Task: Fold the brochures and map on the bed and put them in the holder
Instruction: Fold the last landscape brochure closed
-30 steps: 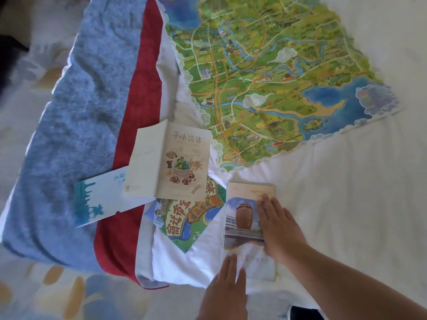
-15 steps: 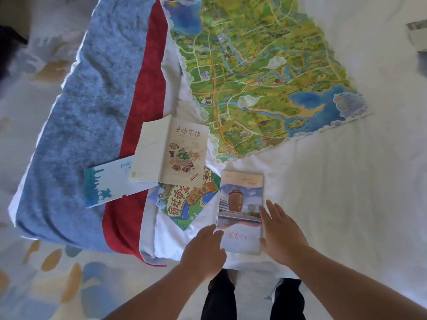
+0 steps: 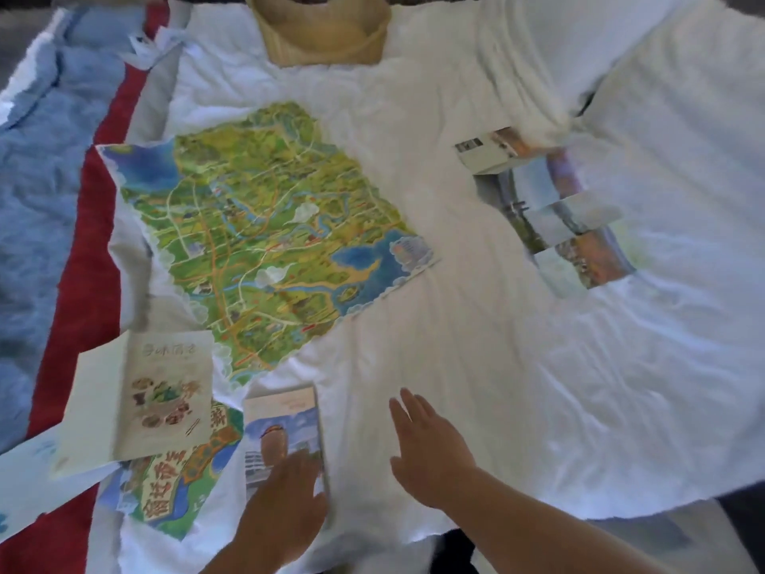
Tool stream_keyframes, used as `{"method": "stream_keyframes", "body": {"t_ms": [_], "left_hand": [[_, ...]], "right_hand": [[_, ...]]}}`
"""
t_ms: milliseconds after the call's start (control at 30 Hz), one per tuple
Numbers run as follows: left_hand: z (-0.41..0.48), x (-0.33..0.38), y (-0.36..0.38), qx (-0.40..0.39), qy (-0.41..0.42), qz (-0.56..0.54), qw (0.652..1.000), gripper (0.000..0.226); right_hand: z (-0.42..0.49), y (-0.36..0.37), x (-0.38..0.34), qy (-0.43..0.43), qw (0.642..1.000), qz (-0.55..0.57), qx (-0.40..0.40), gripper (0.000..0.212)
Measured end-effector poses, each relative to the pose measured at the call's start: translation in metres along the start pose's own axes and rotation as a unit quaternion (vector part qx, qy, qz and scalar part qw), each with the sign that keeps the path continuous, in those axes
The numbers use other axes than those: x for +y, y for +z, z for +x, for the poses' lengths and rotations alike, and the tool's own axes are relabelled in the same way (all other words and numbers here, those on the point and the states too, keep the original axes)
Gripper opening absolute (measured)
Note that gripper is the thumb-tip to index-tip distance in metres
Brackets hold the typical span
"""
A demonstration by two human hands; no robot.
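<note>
White bedding (image 3: 455, 345): at its near edge the left hand (image 3: 285, 503) presses flat fingers on the folded brochure (image 3: 281, 412), right hand (image 3: 430, 453) open beside. Better pinch the crease, then carry it to the far-edge holder (image 3: 323, 31).

One map (image 3: 265, 225) and one holder (image 3: 323, 35) are counted. Two hands are seen: left hand (image 3: 285, 503), right hand (image 3: 430, 453). Four brochures are counted: cream brochure (image 3: 165, 395), vase brochure (image 3: 281, 420), blue brochure (image 3: 29, 482), photo brochure (image 3: 571, 225).

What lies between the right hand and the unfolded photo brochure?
Head view: only bare, wrinkled white bedsheet between the right hand and the photo brochure.
</note>
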State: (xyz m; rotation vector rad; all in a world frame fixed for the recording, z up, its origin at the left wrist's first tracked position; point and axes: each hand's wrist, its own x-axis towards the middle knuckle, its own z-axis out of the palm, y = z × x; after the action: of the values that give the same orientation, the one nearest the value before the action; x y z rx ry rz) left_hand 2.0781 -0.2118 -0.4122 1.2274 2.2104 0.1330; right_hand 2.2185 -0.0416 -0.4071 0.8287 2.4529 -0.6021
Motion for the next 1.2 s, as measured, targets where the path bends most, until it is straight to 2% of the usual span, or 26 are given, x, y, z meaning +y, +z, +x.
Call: {"method": "stream_keyframes", "body": {"t_ms": [100, 267, 467, 567, 733, 933, 1100, 1200], "left_hand": [[0.019, 0.037, 0.001, 0.0, -0.025, -0.032, 0.999, 0.051], [0.056, 0.106, 0.001, 0.004, -0.052, 0.005, 0.999, 0.053], [0.091, 0.185, 0.0, 0.012, -0.037, -0.008, 0.999, 0.052], [0.103, 0.205, -0.006, 0.007, -0.017, -0.002, 1.0, 0.052], [0.128, 0.222, -0.02, 0.006, 0.012, -0.003, 1.0, 0.05], [0.162, 0.243, -0.018, -0.002, 0.034, -0.016, 0.999, 0.049], [0.176, 0.255, -0.008, 0.007, -0.017, -0.013, 1.0, 0.051], [0.192, 0.266, 0.004, 0.004, -0.061, -0.007, 0.998, 0.051]], "right_hand": [[-0.01, -0.019, 0.042, 0.008, 1.0, 0.017, 0.008, 0.075], [-0.022, -0.05, 0.121, 0.012, 0.999, 0.031, 0.041, 0.077], [-0.038, -0.083, 0.207, 0.061, 0.995, 0.056, 0.06, 0.077], [-0.04, -0.096, 0.233, 0.096, 0.988, 0.105, 0.066, 0.077], [-0.047, -0.116, 0.263, 0.183, 0.954, 0.221, 0.083, 0.078], [-0.039, -0.144, 0.313, 0.262, 0.909, 0.296, 0.132, 0.076], [0.002, -0.161, 0.37, 0.289, 0.873, 0.363, 0.148, 0.075], [0.033, -0.177, 0.413, 0.279, 0.869, 0.367, 0.182, 0.065]]}}
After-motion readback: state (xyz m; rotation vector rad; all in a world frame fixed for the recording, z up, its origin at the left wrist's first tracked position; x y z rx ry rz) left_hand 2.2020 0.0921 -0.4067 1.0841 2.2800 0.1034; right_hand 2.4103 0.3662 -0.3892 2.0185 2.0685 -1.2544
